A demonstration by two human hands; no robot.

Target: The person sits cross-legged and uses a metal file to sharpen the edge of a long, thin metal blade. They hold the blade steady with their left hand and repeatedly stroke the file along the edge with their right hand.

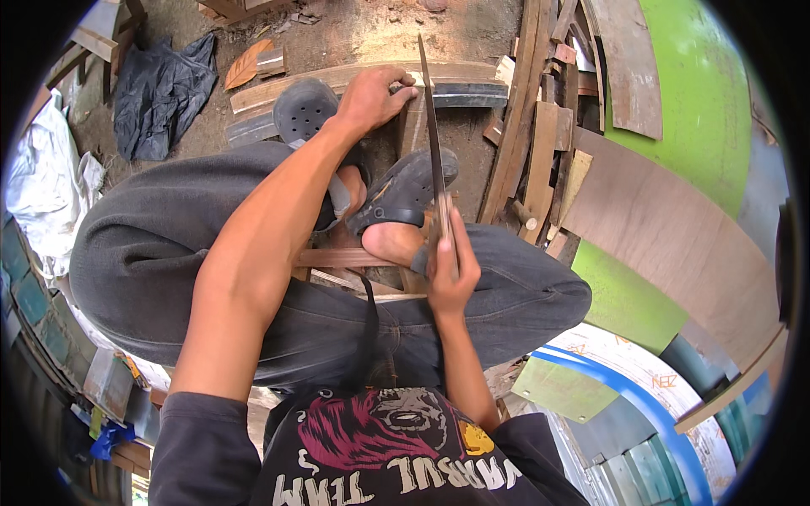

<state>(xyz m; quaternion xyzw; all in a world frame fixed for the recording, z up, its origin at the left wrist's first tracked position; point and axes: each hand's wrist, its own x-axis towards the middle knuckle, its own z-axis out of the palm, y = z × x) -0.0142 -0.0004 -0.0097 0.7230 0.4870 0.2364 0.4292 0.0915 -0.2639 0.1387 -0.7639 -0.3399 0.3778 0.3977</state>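
Note:
My right hand is wrapped round the handle of a handsaw, whose narrow blade is seen almost edge-on and points away from me. Its blade crosses beside a strip of wood that lies lengthwise over the planks ahead of my feet. Curled at the far end of that strip, my left hand grips it just left of the blade, with the thumb toward the saw. Underneath runs a crosswise plank with a dark near face. Whether the teeth touch the wood cannot be made out.
My feet in dark clogs are close beside the blade. Long boards and offcuts are piled to the right, next to a green panel and a curved plywood sheet. A black plastic bag lies at the far left.

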